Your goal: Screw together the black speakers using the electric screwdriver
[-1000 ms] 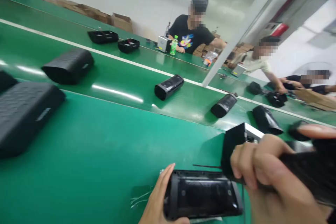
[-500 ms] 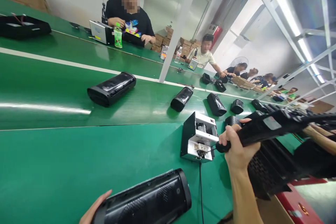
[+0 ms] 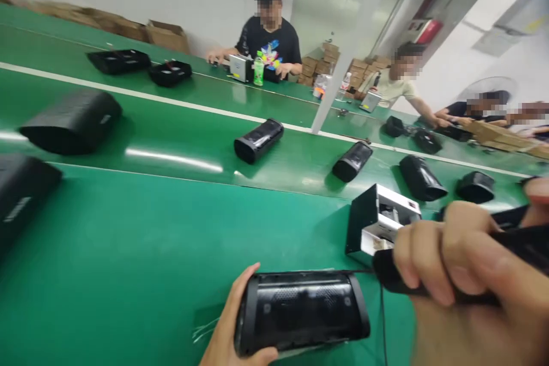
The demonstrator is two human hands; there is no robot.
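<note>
The left hand [image 3: 231, 329] grips the near end of a black speaker [image 3: 300, 310] that lies on its side on the green table [image 3: 128, 251], low in the view. The fingers wrap around the speaker's left end. The right hand [image 3: 467, 274] is clenched around a long black part [image 3: 510, 246], which reaches off to the right edge; its left tip sits just above the speaker's right end. Just beyond the two hands stands a small black-and-silver box [image 3: 377, 223] with an open face, near the tip of the black part. A thin cable [image 3: 381, 320] hangs down beside the speaker.

Farther out, more speakers lie apart on the belt [image 3: 180, 137]: one [image 3: 258, 140] in the middle, another [image 3: 352, 161] to its right, a third [image 3: 420, 177] beyond that. Two larger black cases [image 3: 71, 121] lie at the left. Across the belt, a person in a black shirt [image 3: 270, 46] sits beside a green bottle [image 3: 258, 71], and other people work farther right.
</note>
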